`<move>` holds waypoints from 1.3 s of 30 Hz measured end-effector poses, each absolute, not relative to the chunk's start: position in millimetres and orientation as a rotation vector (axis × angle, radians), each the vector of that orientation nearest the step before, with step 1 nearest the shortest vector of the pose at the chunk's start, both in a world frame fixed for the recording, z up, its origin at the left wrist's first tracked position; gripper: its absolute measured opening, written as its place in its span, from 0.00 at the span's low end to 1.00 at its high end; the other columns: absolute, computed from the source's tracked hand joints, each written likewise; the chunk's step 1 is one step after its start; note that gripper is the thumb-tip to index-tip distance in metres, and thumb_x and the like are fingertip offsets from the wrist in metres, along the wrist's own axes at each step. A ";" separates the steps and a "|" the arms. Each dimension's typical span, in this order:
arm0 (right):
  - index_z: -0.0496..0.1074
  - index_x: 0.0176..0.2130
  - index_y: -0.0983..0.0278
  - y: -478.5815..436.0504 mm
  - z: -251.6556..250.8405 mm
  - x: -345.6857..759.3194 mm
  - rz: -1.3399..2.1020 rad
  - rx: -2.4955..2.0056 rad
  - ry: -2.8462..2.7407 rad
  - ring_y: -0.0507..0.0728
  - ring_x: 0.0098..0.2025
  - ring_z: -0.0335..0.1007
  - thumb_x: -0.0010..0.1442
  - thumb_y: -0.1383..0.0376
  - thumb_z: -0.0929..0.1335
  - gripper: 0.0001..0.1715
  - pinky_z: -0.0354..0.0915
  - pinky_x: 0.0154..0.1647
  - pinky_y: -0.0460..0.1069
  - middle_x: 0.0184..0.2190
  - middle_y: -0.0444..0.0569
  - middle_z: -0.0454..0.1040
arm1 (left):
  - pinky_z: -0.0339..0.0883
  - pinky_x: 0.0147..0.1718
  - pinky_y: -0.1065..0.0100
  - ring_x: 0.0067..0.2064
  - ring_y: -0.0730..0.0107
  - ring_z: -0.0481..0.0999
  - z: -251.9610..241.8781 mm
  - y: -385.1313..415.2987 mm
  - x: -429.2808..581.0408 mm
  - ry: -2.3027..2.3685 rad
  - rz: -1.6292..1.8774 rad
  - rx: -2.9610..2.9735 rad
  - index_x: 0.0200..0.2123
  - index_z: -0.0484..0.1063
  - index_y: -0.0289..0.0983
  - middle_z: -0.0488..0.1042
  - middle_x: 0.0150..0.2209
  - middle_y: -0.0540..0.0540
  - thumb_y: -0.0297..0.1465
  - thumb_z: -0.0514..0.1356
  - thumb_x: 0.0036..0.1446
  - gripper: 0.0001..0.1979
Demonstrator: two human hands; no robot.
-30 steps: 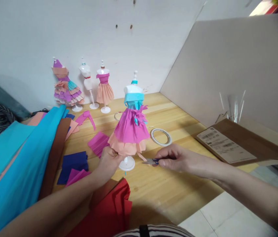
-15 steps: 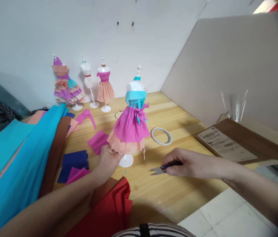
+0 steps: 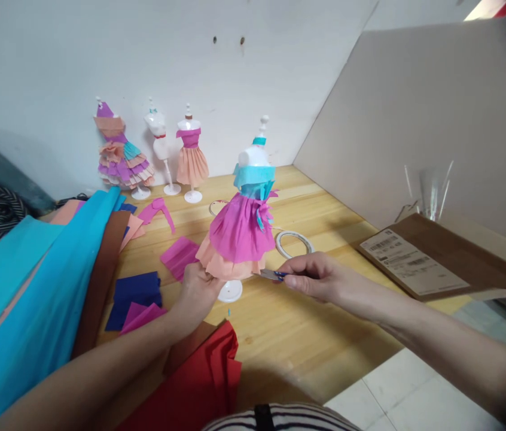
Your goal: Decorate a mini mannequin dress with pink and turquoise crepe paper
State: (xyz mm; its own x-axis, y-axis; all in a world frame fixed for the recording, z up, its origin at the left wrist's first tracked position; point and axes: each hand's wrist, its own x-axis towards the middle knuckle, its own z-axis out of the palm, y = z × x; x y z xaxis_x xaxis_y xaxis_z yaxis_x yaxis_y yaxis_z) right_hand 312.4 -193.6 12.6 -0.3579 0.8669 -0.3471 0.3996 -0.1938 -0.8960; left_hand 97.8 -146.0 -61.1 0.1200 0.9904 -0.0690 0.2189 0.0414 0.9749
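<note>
Bottom centre, a striped garment [image 3: 275,419] is cut off by the frame edge, and just above it a red paper sheet [image 3: 203,383] lies crumpled on the wooden table [image 3: 289,341]. Up from lower left comes the left hand [image 3: 197,290], fingers pinched together on the peach hem of the paper dress [image 3: 241,230]. That dress sits mid-frame on a small white mannequin [image 3: 255,157], whose round base [image 3: 229,291] is just right of the hand. From the right, the right hand [image 3: 320,278] is closed around little blue-handled snips [image 3: 273,275]. Their tips are right at the hem's right edge, though whether the blades are parted or actually touching the paper is too small to tell. To the left are navy paper [image 3: 139,290], a magenta pleated piece [image 3: 179,256] and big turquoise sheets [image 3: 33,281] running out of frame. Behind the dress lies a tape roll [image 3: 295,242], partly hidden by the skirt. At right is a flat cardboard parcel [image 3: 427,257] with a label, its contents hidden, and crinkled clear wrap [image 3: 427,191] behind it. Far back, three more dressed mannequins [image 3: 159,140] stand against the wall.
</note>
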 end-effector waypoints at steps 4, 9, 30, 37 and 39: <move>0.68 0.28 0.69 -191.3 7.8 315.1 1.599 -1.457 -1.652 0.45 0.19 0.38 0.54 0.45 0.66 0.28 0.38 0.18 0.46 0.18 0.36 0.49 | 0.53 0.19 0.75 0.20 0.79 0.59 -59.5 -145.8 98.7 1.212 0.947 1.390 0.19 0.70 0.32 0.67 0.17 0.53 0.28 0.60 0.39 0.04; 0.70 0.31 0.71 -188.9 1.6 314.4 1.644 -1.392 -1.644 0.44 0.18 0.39 0.55 0.47 0.66 0.27 0.37 0.17 0.45 0.18 0.36 0.49 | 0.58 0.23 0.75 0.24 0.76 0.64 -66.2 -145.7 100.4 1.173 0.986 1.321 0.19 0.69 0.33 0.70 0.20 0.51 0.27 0.64 0.35 0.06; 0.73 0.38 0.73 -186.3 -11.9 324.8 1.934 -1.221 -1.444 0.44 0.17 0.38 0.54 0.51 0.70 0.26 0.35 0.17 0.44 0.15 0.34 0.50 | 0.61 0.22 0.74 0.25 0.73 0.67 -67.2 -147.1 101.9 1.154 0.979 1.360 0.21 0.72 0.33 0.75 0.23 0.47 0.28 0.63 0.37 0.04; 0.72 0.39 0.73 -186.4 -8.2 329.9 1.917 -1.273 -1.535 0.44 0.18 0.40 0.52 0.48 0.69 0.30 0.37 0.17 0.44 0.16 0.35 0.50 | 0.56 0.20 0.76 0.23 0.76 0.63 -62.1 -148.2 100.3 1.126 0.889 1.429 0.23 0.75 0.31 0.72 0.20 0.48 0.31 0.63 0.39 0.08; 0.72 0.38 0.72 -187.1 -6.6 330.5 1.901 -1.312 -1.572 0.44 0.18 0.40 0.52 0.47 0.69 0.30 0.38 0.17 0.44 0.17 0.35 0.50 | 0.55 0.19 0.76 0.22 0.76 0.62 -61.6 -148.4 100.1 1.162 0.892 1.413 0.21 0.74 0.31 0.71 0.19 0.49 0.31 0.63 0.38 0.07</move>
